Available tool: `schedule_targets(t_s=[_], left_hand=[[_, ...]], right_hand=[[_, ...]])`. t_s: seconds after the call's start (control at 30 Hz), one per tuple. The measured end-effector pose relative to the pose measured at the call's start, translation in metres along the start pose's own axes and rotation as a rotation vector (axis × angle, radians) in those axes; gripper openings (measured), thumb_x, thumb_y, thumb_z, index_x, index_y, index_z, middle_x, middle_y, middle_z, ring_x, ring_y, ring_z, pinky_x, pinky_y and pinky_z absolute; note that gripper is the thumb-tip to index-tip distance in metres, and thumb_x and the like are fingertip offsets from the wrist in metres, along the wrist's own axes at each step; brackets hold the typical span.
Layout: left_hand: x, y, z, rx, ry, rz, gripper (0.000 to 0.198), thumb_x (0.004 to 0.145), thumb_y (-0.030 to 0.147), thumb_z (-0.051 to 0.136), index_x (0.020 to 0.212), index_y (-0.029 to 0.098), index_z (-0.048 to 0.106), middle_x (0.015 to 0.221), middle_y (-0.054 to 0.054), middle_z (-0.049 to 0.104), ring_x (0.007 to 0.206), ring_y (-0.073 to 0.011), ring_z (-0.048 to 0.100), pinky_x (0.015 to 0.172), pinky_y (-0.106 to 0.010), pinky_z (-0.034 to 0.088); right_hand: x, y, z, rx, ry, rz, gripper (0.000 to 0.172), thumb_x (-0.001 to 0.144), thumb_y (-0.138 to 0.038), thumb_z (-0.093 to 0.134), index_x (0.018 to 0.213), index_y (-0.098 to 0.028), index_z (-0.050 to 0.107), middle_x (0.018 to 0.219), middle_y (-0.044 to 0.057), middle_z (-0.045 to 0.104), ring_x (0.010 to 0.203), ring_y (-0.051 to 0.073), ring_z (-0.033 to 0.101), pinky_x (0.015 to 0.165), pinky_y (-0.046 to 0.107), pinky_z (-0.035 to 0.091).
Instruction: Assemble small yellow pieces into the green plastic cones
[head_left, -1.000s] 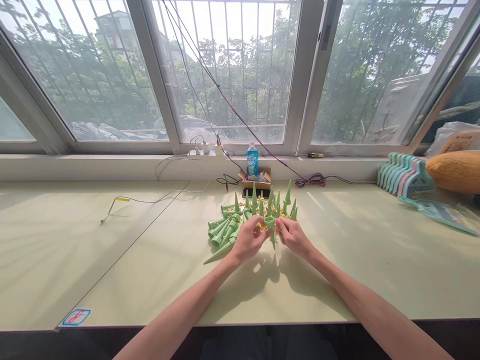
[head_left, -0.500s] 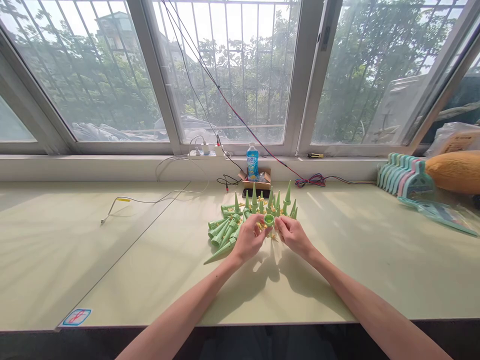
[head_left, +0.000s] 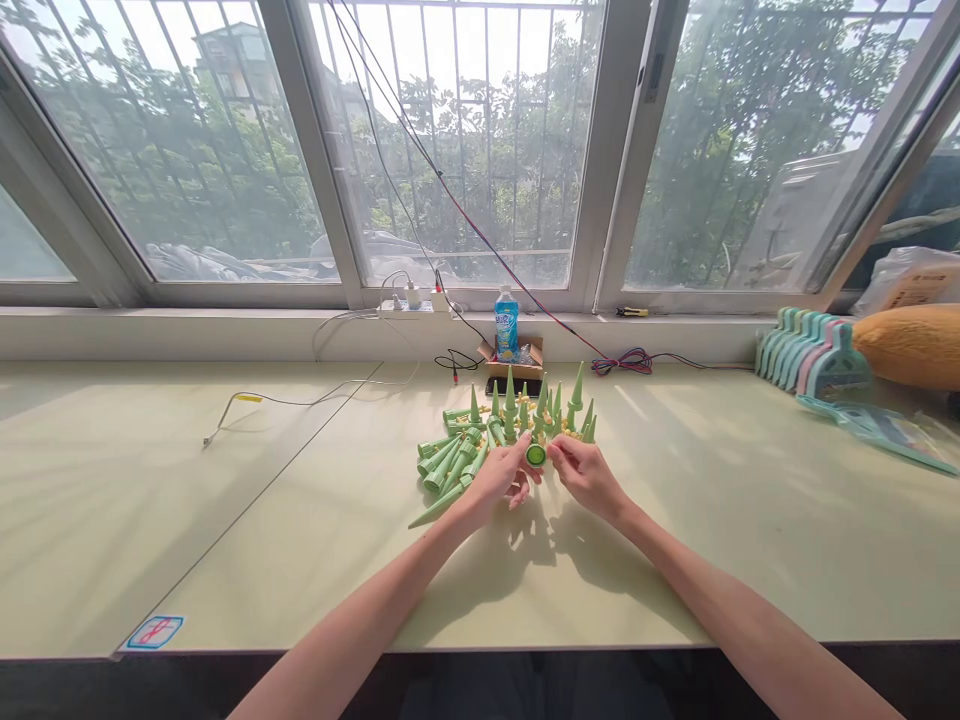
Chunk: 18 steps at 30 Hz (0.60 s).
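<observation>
Gripping a light green plastic piece with a round open mouth (head_left: pixel 535 456) between thumb and fingers, the person's left hand (head_left: pixel 504 474) turns that mouth toward us, so the rest of its length is lost behind the rim and the hand. The piece sits between the two hands, in front of a cluster of upright light green plastic spikes (head_left: pixel 510 400). Close by its rim, the right hand (head_left: pixel 586 474) has thumb and fingertips drawn together; from here I cannot tell whether they pinch something small or just touch the edge.

Left of the hands lies a heap of light green, ribbed-collared plastic cones (head_left: pixel 454 460), some partly covered by the left wrist. Small yellow plastic bits (head_left: pixel 523 400) peek out among the spikes, too tiny and tangled to make out. Behind them a flat black slab (head_left: pixel 514 386) shows only in part, next to an open brown cardboard box (head_left: pixel 534 358). A clear bottle of blue liquid (head_left: pixel 506 325) hides some of the box, and its label is hard to read. Both forearms are cut off at the bottom.
</observation>
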<state>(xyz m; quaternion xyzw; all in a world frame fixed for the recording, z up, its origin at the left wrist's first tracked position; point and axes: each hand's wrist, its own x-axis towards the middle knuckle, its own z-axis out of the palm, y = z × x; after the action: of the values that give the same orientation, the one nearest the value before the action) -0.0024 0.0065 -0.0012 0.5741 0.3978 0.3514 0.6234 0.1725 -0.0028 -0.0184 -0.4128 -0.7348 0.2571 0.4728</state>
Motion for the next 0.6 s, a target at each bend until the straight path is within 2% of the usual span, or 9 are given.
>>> schedule_targets(t_s=[0.33,0.47,0.6], left_hand=[[0.0000,-0.0044,-0.0020,-0.028,-0.032,0.016,0.062,0.079,0.073,0.054,0.076,0.011,0.059,0.067,-0.005,0.061,0.041,-0.0066,0.046,0.040,-0.021,0.033],[-0.0016,-0.0033,-0.0017,-0.046,-0.041,0.008,0.055,0.078,0.068,0.059,0.080,0.014,0.056,0.051,0.002,0.050,0.040,-0.0073,0.043,0.040,-0.021,0.032],[-0.0030,-0.0009,-0.0017,-0.089,-0.038,0.011,0.048,0.074,0.061,0.069,0.081,0.015,0.056,0.055,0.006,0.042,0.046,-0.0077,0.046,0.041,-0.019,0.034]], right_hand=[[0.0000,-0.0009,-0.0014,-0.003,-0.020,0.036,0.040,0.097,-0.049,0.040,0.068,-0.022,0.039,0.051,-0.006,0.037,0.047,0.011,0.032,0.048,0.025,0.029],[0.0006,-0.0011,-0.0019,-0.014,-0.019,0.037,0.041,0.096,-0.050,0.040,0.066,-0.022,0.038,0.052,-0.005,0.035,0.048,0.011,0.031,0.048,0.025,0.028],[0.0010,0.0000,-0.0011,-0.024,-0.010,0.027,0.042,0.096,-0.049,0.040,0.065,-0.021,0.036,0.054,-0.005,0.035,0.050,0.011,0.031,0.049,0.025,0.027]])
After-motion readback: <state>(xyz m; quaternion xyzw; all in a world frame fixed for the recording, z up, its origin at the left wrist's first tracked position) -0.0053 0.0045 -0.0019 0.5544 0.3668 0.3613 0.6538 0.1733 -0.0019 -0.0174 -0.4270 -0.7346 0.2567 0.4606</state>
